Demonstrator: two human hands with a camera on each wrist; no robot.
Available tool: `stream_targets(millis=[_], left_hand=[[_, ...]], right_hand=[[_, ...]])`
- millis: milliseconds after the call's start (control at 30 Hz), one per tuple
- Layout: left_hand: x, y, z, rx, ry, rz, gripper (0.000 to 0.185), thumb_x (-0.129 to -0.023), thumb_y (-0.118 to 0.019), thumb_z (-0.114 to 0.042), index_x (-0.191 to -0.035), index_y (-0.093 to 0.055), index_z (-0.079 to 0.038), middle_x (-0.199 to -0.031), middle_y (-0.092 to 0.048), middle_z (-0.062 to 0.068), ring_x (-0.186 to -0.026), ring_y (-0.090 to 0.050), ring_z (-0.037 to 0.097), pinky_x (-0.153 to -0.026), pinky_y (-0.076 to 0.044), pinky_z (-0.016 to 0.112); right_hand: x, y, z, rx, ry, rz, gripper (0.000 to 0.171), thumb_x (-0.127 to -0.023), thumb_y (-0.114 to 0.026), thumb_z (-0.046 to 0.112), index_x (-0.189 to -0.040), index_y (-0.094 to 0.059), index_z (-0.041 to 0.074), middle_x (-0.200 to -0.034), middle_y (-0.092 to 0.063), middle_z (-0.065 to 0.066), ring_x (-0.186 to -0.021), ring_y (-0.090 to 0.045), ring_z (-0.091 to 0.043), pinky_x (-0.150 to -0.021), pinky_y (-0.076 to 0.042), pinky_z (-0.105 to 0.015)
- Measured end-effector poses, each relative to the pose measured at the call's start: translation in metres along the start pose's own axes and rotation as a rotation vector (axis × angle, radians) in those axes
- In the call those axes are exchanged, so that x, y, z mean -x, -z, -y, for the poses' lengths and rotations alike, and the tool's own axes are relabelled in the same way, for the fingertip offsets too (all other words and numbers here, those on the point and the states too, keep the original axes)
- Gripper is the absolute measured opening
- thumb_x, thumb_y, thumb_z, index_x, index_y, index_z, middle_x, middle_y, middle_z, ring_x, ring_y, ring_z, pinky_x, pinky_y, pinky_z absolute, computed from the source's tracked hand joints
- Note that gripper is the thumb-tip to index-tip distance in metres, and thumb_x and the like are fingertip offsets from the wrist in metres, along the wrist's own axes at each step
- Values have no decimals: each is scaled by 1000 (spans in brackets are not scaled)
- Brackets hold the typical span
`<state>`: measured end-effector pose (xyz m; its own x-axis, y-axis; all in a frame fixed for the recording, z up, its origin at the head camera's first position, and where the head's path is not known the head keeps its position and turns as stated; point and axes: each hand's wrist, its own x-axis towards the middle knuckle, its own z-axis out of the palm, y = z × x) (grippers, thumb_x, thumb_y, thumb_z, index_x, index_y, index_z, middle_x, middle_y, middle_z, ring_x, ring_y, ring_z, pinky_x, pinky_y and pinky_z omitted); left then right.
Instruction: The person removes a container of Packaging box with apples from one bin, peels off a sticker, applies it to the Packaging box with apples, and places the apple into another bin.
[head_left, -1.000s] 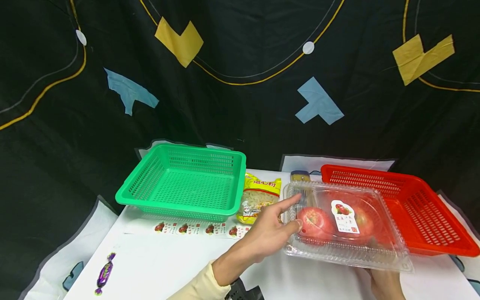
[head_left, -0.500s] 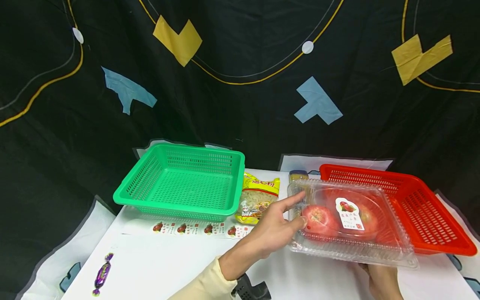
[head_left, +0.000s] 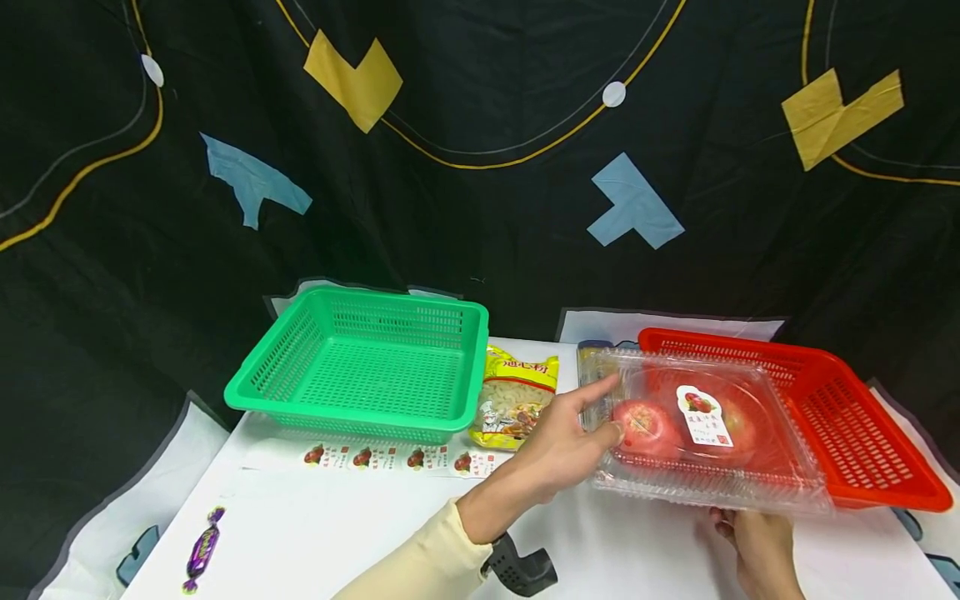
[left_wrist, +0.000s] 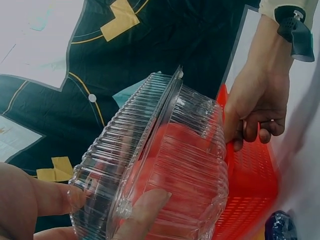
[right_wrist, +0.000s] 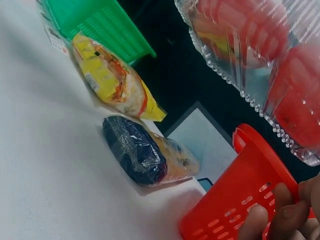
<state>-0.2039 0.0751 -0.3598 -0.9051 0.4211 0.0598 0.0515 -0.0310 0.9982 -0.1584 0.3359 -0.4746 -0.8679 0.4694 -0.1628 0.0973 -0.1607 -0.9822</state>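
Observation:
A clear plastic clamshell box [head_left: 712, 417] holds red round fruit [head_left: 647, 429] and bears a white label [head_left: 703, 416] on its lid. It is raised and tilted, in front of the red basket [head_left: 862, 433] in the head view. My left hand [head_left: 566, 442] grips its left edge; the left wrist view shows fingers on the lid side and the thumb [left_wrist: 145, 212] on the bottom side. Just below the box is my right hand [head_left: 761, 546], apart from it, fingers loosely curled. In the right wrist view its fingers [right_wrist: 285, 217] appear before the red basket, contact unclear.
A green basket [head_left: 360, 367] stands at the back left. Beside it lies a yellow bag of pasta [head_left: 517, 396]. A dark-ended wrapped packet [right_wrist: 145, 155] lies near the red basket. A strip of labels [head_left: 390, 457] and a purple wrapped candy [head_left: 202, 550] are on the white table [head_left: 337, 525].
The box has shifted right and slightly up with my left hand. My right hand has come more into view from under the box, with its curled fingers now showing.

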Motion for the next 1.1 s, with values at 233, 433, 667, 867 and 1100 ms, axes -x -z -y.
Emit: stream_targets(millis=[233, 433, 667, 867, 1100], left_hand=[[-7, -5, 2, -15, 18, -16, 58, -92, -59, -3, -147, -47, -17, -142, -48, -4, -40, -27, 10, -39, -24, 22], [-11, -11, 2, -28, 24, -20, 58, -92, -61, -6, -146, -49, -23, -144, -46, -3, -42, -29, 12, -39, -25, 22], [-17, -16, 2, -59, 9, -24, 57, -93, -62, -9, -145, -50, -25, -148, -40, -10, -112, -44, 8, -58, -44, 22], [-23, -21, 4, -23, -13, -12, 58, -91, -60, -3, -146, -49, -17, -143, -46, -11, -52, -38, 8, -41, -28, 21], [-30, -28, 2, -32, -1, -28, 58, -91, -62, -5, -146, -49, -19, -142, -46, -15, -45, -30, 9, -38, -25, 22]], right_hand=[[-1, -4, 1, 67, -15, -51, 14, -102, -55, 21, -89, -61, 22, -64, -58, 2, -55, -55, -8, -51, -48, -24], [-1, -3, 1, 66, 10, -44, 22, -102, -53, 21, -83, -62, 21, -61, -57, 1, -53, -55, -8, -50, -47, -22], [-1, -1, 2, 88, -1, -28, 33, -105, -46, 18, -76, -62, 19, -62, -57, 2, -53, -55, -7, -51, -46, -22], [-1, -2, 3, 77, -5, -19, 32, -105, -46, 22, -77, -60, 17, -61, -55, 3, -54, -56, -8, -51, -46, -22], [-1, -2, 6, 59, -39, -46, 39, -105, -45, 16, -69, -57, 10, -55, -52, 2, -53, -56, -7, -50, -46, -21]])
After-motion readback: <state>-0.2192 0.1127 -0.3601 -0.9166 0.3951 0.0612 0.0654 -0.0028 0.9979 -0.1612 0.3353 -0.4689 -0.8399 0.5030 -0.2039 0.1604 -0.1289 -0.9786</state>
